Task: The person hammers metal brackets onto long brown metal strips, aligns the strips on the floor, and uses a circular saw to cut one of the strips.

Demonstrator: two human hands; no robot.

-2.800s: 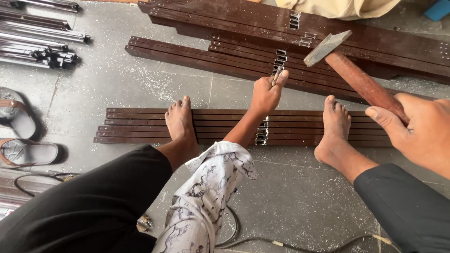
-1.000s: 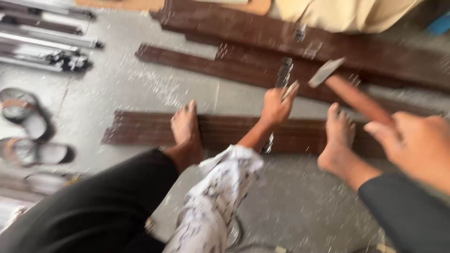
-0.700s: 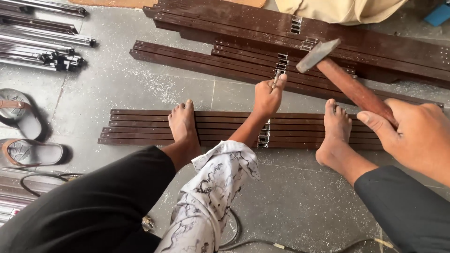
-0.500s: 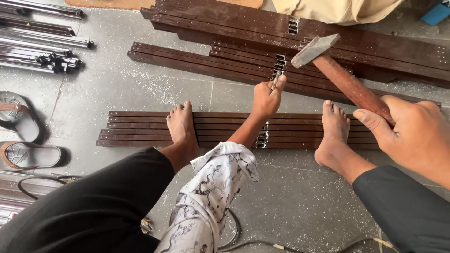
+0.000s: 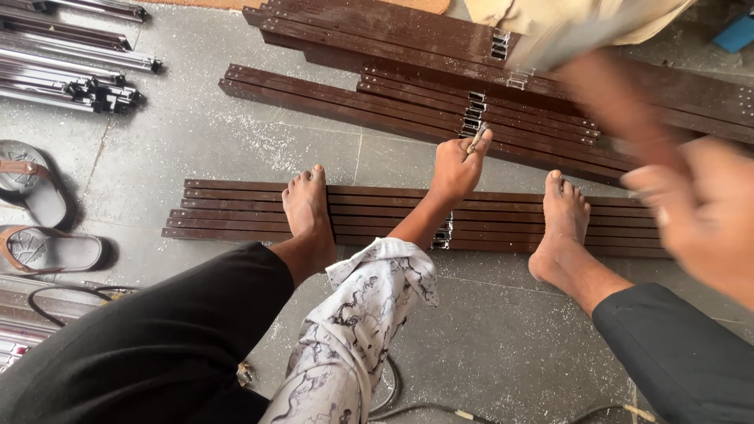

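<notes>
Head view: left hand (image 5: 457,166) pinches a nail (image 5: 476,140) upright over brown bars (image 5: 236,212) pinned underfoot, blurred right hand (image 5: 707,212) gripping a hammer (image 5: 597,71).

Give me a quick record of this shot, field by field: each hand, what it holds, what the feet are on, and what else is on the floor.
Left hand: pinches a small thin metal piece upright on the brown bars
Right hand: grips a hammer, motion-blurred
Feet: both bare, resting on the brown bars
Behind: more brown bars, stacked
Floor, left: silver bars, two sandals
Floor, near: a cable
</notes>
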